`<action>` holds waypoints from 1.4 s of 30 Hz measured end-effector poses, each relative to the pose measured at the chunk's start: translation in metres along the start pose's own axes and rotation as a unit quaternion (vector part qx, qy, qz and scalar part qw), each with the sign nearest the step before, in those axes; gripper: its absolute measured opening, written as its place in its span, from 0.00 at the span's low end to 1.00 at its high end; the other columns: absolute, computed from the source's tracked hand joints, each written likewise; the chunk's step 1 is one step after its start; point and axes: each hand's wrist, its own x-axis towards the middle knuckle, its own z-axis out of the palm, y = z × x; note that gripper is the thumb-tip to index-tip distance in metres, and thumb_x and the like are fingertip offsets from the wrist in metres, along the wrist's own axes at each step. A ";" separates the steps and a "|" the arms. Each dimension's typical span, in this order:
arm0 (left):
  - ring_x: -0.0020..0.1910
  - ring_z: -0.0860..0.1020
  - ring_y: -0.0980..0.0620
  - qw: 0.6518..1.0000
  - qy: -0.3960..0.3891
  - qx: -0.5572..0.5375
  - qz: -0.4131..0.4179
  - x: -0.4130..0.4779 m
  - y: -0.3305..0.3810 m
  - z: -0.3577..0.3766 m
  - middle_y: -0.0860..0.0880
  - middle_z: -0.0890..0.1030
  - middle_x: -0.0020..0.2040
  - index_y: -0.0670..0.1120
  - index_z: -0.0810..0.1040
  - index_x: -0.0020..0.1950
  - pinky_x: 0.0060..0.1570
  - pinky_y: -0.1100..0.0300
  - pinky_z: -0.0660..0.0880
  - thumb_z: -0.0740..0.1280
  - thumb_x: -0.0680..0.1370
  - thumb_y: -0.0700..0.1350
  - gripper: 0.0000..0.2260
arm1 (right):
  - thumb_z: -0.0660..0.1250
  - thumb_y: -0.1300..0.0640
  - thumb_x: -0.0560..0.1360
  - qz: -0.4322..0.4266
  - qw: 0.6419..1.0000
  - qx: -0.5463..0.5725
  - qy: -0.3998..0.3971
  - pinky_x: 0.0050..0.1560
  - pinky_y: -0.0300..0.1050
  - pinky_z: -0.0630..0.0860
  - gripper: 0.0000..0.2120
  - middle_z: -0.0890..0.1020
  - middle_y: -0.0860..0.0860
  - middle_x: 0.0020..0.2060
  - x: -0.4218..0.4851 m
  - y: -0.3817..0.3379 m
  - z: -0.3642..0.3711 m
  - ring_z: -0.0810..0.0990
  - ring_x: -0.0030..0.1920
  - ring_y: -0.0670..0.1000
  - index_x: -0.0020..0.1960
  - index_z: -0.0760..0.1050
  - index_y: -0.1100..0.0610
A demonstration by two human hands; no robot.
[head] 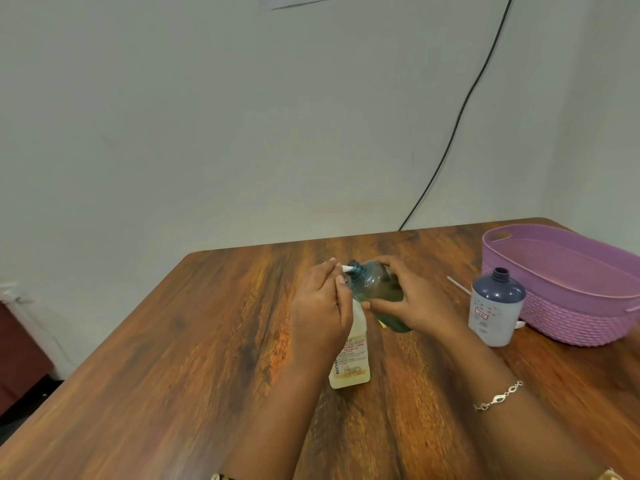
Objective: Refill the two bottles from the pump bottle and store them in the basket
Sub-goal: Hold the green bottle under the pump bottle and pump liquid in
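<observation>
Hands are both engaged. The left hand point(318, 306) is curled over the head of the pump bottle point(350, 358), whose white nozzle point(346, 268) shows past the fingers. The right hand point(417, 308) is wrapped round the green bottle point(375, 284), which is held tilted with its mouth at the nozzle.

The step in hand is judged to be the filling of this first bottle. The mouth should be kept close under the nozzle tip, the pump bottle held square on the surface point(207, 341), and the strokes made slowly so that nothing is spilled.

Count:
- One pump bottle.
- Two bottles to be filled: the green one in hand, and a blue-topped bottle point(497, 306) standing uncapped just beside the basket point(581, 317).
- One basket, with neither bottle yet in it.
- One thin white stick point(458, 284) lying behind the standing bottle.
</observation>
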 end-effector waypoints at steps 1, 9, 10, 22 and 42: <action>0.49 0.80 0.49 1.000 -0.002 0.007 -0.002 -0.001 0.000 0.000 0.43 0.82 0.50 0.36 0.81 0.52 0.47 0.61 0.77 0.55 0.78 0.44 0.18 | 0.72 0.50 0.69 -0.003 1.000 0.010 -0.001 0.49 0.39 0.67 0.28 0.72 0.48 0.61 -0.001 0.000 0.001 0.69 0.54 0.45 0.65 0.63 0.47; 0.49 0.80 0.50 0.999 -0.009 0.031 0.011 -0.001 0.002 0.001 0.42 0.82 0.50 0.36 0.81 0.53 0.51 0.70 0.69 0.55 0.78 0.44 0.17 | 0.76 0.53 0.66 0.012 1.000 -0.011 -0.005 0.53 0.43 0.70 0.37 0.71 0.49 0.63 -0.003 0.003 0.009 0.71 0.60 0.51 0.69 0.61 0.46; 0.49 0.80 0.49 0.999 -0.008 0.031 0.012 -0.001 0.002 0.000 0.42 0.82 0.50 0.36 0.81 0.52 0.52 0.69 0.68 0.55 0.77 0.43 0.17 | 0.76 0.53 0.66 0.012 1.000 -0.014 -0.002 0.54 0.44 0.71 0.36 0.71 0.49 0.63 -0.002 0.003 0.010 0.71 0.60 0.51 0.68 0.61 0.46; 0.46 0.81 0.49 0.994 -0.005 0.087 0.060 0.005 0.000 0.000 0.43 0.83 0.47 0.37 0.83 0.48 0.46 0.62 0.76 0.56 0.77 0.43 0.17 | 0.76 0.50 0.63 0.030 0.994 -0.097 0.042 0.58 0.58 0.72 0.35 0.72 0.46 0.61 0.011 0.004 0.009 0.72 0.60 0.51 0.65 0.63 0.47; 0.41 0.81 0.51 0.987 0.019 0.125 0.098 0.003 -0.004 0.005 0.45 0.84 0.41 0.39 0.83 0.41 0.42 0.63 0.75 0.56 0.76 0.41 0.16 | 0.75 0.51 0.65 0.039 0.987 -0.153 0.028 0.62 0.55 0.68 0.36 0.70 0.46 0.64 0.013 0.002 0.005 0.69 0.63 0.52 0.68 0.61 0.45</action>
